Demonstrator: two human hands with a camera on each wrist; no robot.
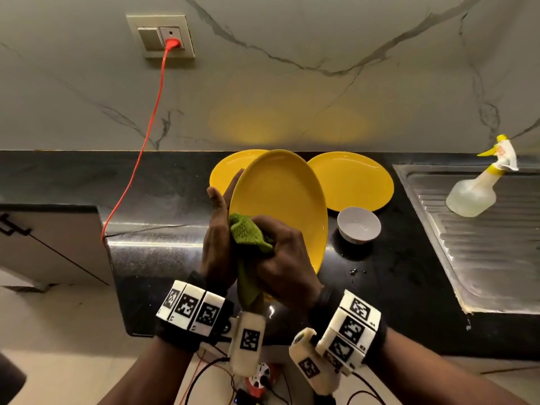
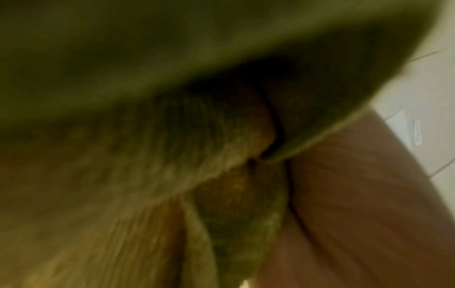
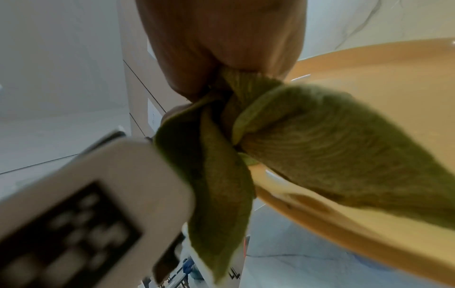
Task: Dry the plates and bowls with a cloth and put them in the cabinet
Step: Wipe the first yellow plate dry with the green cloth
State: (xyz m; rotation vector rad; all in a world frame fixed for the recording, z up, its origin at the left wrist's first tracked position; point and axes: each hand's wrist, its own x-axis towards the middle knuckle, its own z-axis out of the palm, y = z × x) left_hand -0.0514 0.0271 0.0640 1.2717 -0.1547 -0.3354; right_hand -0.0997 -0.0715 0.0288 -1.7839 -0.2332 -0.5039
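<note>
Item, drying step in hand: my left hand (image 1: 217, 241) at 9 o'clock steadies the tilted yellow plate (image 1: 280, 206) by its rim, thumb up and fingers behind it, so its grip is on the plate, while at centre my right hand (image 1: 285, 263) has its grip closed round the bunched green cloth (image 1: 248, 233) pressed to the plate's face. Item, awaiting their turn on the surface (image 1: 394, 258): two yellow plates (image 1: 353, 179) at 12 and 1 o'clock, white bowl (image 1: 358, 224) at 3 o'clock. Next, I judge, wipe the remaining face and back, then seek the cabinet, unseen here.
</note>
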